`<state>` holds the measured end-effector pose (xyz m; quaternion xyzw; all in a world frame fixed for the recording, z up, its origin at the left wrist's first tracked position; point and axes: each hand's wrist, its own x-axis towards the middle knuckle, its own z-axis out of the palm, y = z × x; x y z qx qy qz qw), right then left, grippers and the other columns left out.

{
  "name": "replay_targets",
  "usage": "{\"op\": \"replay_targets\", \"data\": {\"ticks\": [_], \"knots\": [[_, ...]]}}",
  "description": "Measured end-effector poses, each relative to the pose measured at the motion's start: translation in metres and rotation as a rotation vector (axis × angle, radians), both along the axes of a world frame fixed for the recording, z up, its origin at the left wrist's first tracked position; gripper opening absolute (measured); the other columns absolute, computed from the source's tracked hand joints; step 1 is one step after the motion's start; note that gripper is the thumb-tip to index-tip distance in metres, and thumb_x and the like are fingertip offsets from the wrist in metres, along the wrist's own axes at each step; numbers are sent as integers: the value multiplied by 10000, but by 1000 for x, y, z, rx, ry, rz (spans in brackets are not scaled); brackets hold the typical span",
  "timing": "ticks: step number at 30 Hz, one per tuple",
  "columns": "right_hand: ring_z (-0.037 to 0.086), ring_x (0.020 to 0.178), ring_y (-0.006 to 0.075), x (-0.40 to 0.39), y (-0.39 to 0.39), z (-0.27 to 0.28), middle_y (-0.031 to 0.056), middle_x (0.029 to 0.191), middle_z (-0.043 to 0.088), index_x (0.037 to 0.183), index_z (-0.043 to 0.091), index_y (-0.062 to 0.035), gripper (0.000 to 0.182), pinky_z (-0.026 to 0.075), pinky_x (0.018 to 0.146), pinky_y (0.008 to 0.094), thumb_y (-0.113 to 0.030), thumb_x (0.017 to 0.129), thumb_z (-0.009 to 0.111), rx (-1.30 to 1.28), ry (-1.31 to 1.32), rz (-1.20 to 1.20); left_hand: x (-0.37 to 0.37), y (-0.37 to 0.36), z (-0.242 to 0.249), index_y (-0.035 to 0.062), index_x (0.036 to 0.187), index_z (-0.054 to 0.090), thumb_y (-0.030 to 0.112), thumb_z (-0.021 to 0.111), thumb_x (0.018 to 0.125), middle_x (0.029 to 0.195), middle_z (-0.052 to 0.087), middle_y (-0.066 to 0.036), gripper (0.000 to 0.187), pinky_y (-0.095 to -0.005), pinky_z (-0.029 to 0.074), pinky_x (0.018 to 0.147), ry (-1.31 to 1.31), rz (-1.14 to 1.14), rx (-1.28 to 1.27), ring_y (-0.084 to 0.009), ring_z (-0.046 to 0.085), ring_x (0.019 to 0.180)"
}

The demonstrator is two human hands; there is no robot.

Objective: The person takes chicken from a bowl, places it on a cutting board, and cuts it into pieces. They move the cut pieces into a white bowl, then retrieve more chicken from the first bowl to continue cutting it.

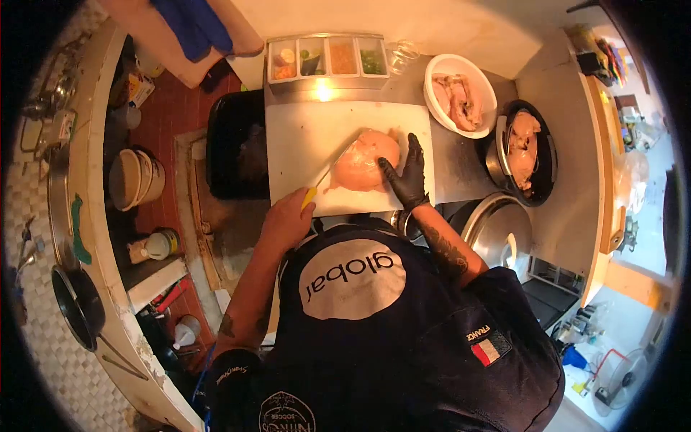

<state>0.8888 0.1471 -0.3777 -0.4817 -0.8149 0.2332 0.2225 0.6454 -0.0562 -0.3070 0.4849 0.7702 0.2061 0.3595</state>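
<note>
A large piece of raw chicken [363,162] lies on the white cutting board [302,129]. My left hand [289,218], bare, is wrapped round the yellow handle of a knife [309,196]; its blade reaches up along the left edge of the chicken. On the other side, my right hand [408,176] wears a black glove. Its thumb rests on the chicken's right edge, while the other fingers stretch upward, held together, over the board's right side.
Behind the board stands a divided container [327,81] with chopped ingredients. To the right are a white bowl [432,93] of meat, a black pan [551,169] with chicken, and a large lidded pot [504,223]. A black tub [237,147] stands left; a bucket [137,180] is farther left.
</note>
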Motion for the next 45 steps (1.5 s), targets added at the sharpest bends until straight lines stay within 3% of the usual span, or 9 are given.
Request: {"op": "replay_targets", "data": {"ticks": [4,7,13,22,28,34,37,40,45], "knots": [[360,1420,472,-30,-5,-3,338,1529,362,1525,308,72,971,254,1185,532,-457,858,775,98,120,163,13,-14,11,5,1354,544,276,551,1002,1187,666,-239,445,-503,537,916,150,-36,207,-429,663,1056],[384,1404,464,-39,-5,-23,327,1519,391,1488,390,63,895,277,1158,524,-434,852,777,168,36,109,16,-11,38,-20,1350,547,273,555,1014,1215,651,-256,446,-499,530,925,63,-89,6,-438,662,1052],[419,1379,441,-40,-3,-26,299,1463,469,1450,453,57,847,305,1138,516,-419,835,790,193,52,111,22,-19,30,-17,1338,525,247,546,1019,1153,661,-253,415,-516,552,840,107,-91,-14,-430,677,986],[463,1331,440,-41,-2,-33,269,1407,529,1431,479,50,876,327,1132,511,-432,790,832,172,75,86,35,30,27,-21,1055,529,223,508,1029,950,690,-274,246,-544,543,773,93,-118,-105,-453,691,888],[471,1319,445,-42,-1,-33,266,1392,540,1425,486,47,876,334,1125,512,-431,782,840,191,79,89,45,93,-23,-35,1071,528,223,501,1035,863,684,-306,262,-564,537,784,117,-127,22,-469,693,865],[468,1321,451,-42,0,-36,264,1390,538,1431,481,43,867,332,1120,526,-415,787,838,196,120,103,32,51,41,-38,1064,545,150,496,986,917,693,-318,210,-542,556,791,82,-124,-191,-471,700,874],[458,1330,453,-39,-1,-38,265,1401,528,1433,477,44,861,328,1122,530,-403,792,837,187,130,125,37,55,42,-39,1109,535,248,479,1045,927,683,-321,299,-570,539,808,40,-98,-306,-490,685,910],[445,1343,457,-37,2,-39,267,1412,518,1434,475,46,859,318,1131,531,-394,792,839,175,122,112,48,81,-23,-26,1130,518,251,477,1046,928,680,-326,293,-577,536,813,86,-92,-114,-498,680,910],[429,1355,465,-38,0,-37,274,1416,511,1428,471,61,875,304,1147,536,-395,783,847,152,162,126,42,65,13,-19,1148,516,267,477,1048,945,680,-328,306,-578,534,817,64,-85,-251,-499,678,924]]}}
